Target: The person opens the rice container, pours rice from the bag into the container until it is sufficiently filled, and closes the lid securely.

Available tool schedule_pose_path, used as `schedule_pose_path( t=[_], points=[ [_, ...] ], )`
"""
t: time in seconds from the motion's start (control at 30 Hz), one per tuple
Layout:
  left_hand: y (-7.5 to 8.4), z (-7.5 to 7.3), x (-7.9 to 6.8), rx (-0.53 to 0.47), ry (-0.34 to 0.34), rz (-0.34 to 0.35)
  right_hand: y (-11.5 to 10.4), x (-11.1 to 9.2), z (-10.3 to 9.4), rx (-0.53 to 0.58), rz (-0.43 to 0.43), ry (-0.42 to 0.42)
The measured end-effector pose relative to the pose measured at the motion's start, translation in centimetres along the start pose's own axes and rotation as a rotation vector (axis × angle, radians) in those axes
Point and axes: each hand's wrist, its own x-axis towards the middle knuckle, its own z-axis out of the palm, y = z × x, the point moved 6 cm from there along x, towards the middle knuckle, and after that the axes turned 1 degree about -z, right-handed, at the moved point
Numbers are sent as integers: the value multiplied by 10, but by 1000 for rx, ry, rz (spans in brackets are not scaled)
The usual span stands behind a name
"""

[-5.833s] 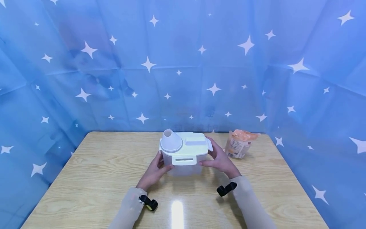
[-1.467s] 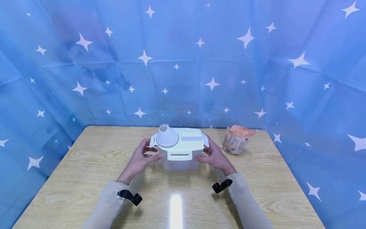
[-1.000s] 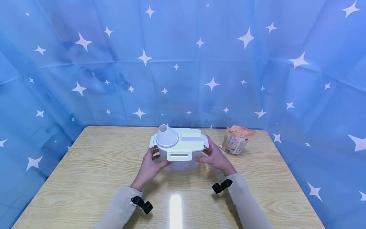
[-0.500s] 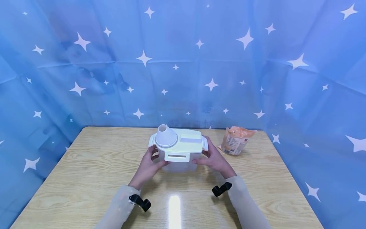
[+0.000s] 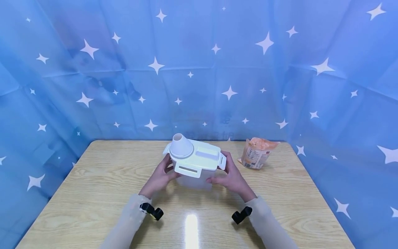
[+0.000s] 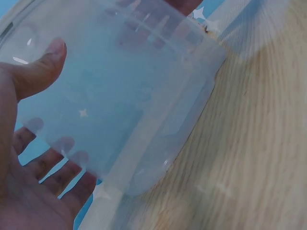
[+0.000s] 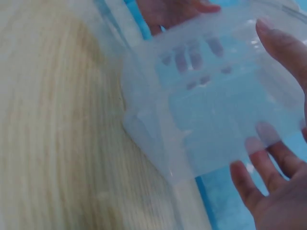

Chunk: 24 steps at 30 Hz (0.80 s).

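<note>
A translucent plastic storage box (image 5: 196,181) with a white clip lid (image 5: 203,155) is held between both hands near the far side of the table. On the lid's left end stands a white cone-shaped spout or cup (image 5: 181,147). My left hand (image 5: 159,178) holds the left end, thumb on the near wall and fingers round behind. At the opposite end my right hand (image 5: 230,177) grips likewise. Both wrist views show the see-through wall (image 6: 110,105) with fingertips (image 7: 255,144) against it. No contents show through. Whether its base touches the table cannot be told.
An orange and clear printed food bag (image 5: 257,154) stands at the back right, just beyond the right hand. The wooden table (image 5: 93,193) ends at a blue curtain (image 5: 199,69) with white stars, which surrounds its back and sides.
The box has turned a little clockwise, its right end now nearer me. Earlier the left hand loosened, moved left, then took hold again. The bag stays put.
</note>
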Motion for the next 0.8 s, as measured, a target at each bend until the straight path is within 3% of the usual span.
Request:
schedule_pose_path(
  t=[0.17,0.37,0.57,0.8],
  points=[
    [2,-1,9,13,-72,48,-3,-7,5,-63,48,90],
    [4,0,12,20,-126,61,-5,-11,10,-114,30,164],
    [5,-2,14,16,-134,84,-6,-12,10,-141,45,159],
    [10,-6,12,-70,-129,81,-11,-11,7,-150,55,97]
  ],
)
